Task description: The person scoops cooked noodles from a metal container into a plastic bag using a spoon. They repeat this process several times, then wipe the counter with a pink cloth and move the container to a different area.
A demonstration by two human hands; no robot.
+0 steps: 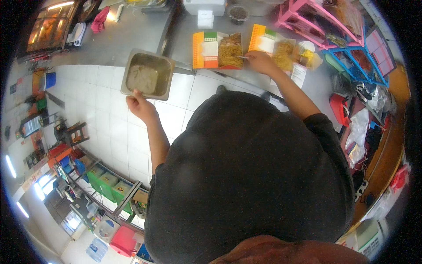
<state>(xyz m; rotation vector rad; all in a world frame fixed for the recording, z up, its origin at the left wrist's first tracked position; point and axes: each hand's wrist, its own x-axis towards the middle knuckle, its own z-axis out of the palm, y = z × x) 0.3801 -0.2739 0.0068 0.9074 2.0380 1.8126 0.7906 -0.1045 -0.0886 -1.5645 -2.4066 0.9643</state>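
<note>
My left hand [141, 106] grips the near rim of a square metal food pan [150, 75], holding it tilted over the floor beside the counter. A thin residue coats the inside of the pan. Over the counter, my right hand [261, 62] pinches a small utensil, perhaps a spoon, whose tip reaches the noodles [229, 57] in an opened paper food box [211, 49]. The box has an orange, white and green lid folded back to the left. A second opened box [261, 38] with noodles [283, 56] stands to the right of it, partly behind my right hand.
A steel counter [132, 39] runs along the front. At the right stand a pink plastic rack [310, 36] and a blue one [359, 62]. A lidded tub [239, 14] and a white machine [205, 6] sit at the back. A pink cloth [100, 19] lies farther left.
</note>
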